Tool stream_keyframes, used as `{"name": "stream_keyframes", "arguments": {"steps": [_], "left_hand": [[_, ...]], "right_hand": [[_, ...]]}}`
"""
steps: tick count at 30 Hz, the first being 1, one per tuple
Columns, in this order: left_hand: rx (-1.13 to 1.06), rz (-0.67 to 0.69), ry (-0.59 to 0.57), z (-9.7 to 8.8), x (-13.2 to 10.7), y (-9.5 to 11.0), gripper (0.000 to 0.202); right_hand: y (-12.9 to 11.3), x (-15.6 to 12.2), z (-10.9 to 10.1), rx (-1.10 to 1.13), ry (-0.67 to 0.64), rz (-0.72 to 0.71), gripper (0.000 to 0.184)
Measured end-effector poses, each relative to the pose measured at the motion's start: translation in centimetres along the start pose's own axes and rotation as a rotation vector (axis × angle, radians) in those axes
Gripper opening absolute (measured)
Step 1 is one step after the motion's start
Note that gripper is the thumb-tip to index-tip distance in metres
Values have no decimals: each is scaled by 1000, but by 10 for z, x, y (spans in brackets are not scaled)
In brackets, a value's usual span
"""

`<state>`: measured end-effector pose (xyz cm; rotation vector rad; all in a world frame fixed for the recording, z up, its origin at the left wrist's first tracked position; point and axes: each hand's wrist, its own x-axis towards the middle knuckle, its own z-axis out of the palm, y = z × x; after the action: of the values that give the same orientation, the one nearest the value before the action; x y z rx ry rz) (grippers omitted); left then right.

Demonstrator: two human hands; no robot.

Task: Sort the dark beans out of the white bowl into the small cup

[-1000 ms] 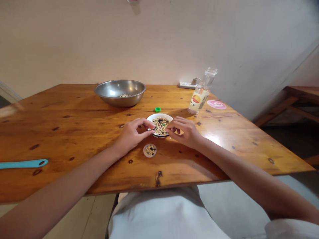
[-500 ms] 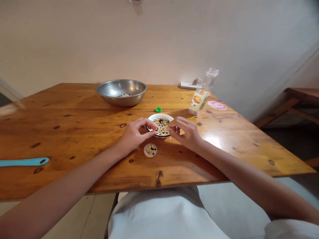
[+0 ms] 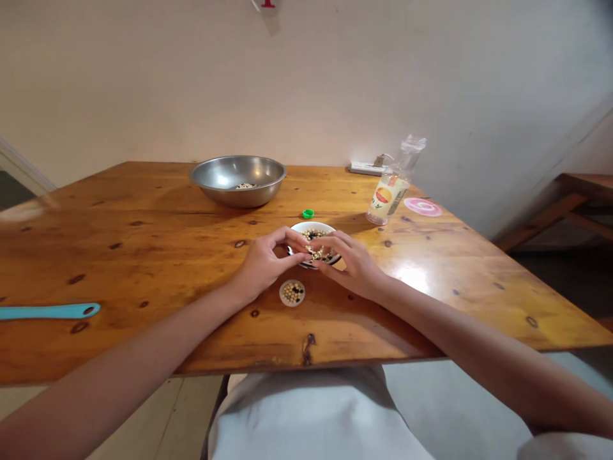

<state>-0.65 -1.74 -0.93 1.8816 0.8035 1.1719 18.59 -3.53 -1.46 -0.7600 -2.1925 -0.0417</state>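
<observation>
A small white bowl (image 3: 313, 227) of mixed beans, mostly pale with some dark ones, stands on the wooden table between my hands. My left hand (image 3: 269, 263) curves over its near left rim, fingertips pinched together. My right hand (image 3: 348, 265) reaches in from the right, its fingertips almost meeting the left ones. Both hands hide much of the bowl, and I cannot tell whether either holds a bean. Just below them sits a small clear dish (image 3: 292, 293) holding pale and dark beans.
A steel mixing bowl (image 3: 238, 195) with a few beans stands at the table's far side. Nearby are a green bottle cap (image 3: 308, 214), a labelled glass bottle (image 3: 387, 197), a pink sticker (image 3: 422, 206), a power strip (image 3: 366, 168), and a blue handle (image 3: 48, 312) at left.
My hands have closed in toward each other over the white bowl and now cover more of it. The whole view has shifted slightly as my head moved.
</observation>
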Motion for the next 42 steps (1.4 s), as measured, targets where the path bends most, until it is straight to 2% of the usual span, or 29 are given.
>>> {"name": "stream_keyframes", "arguments": {"steps": [2, 6, 11, 19, 27, 31, 35, 42], "left_hand": [[-10, -19, 38, -1, 0, -3, 23], [-37, -53, 46, -1, 1, -7, 31], [-23, -43, 70, -2, 1, -9, 28], [-49, -112, 200, -6, 1, -4, 29], [67, -20, 59, -4, -2, -9, 22], [125, -17, -23, -3, -1, -9, 19], [195, -17, -99, -6, 1, -3, 17], [464, 66, -173, -15, 2, 11, 11]], "right_hand": [[1, 0, 1, 13, 20, -14, 19], [5, 0, 1, 20, 36, -51, 9], [9, 0, -1, -50, 42, 8, 4], [10, -1, -6, -49, -1, 81, 2], [6, 2, -11, -12, -63, 72, 14], [5, 1, -9, -43, -107, 40, 19], [4, -1, -8, -67, -155, 41, 24], [2, 0, -10, -28, -175, 44, 23]]}}
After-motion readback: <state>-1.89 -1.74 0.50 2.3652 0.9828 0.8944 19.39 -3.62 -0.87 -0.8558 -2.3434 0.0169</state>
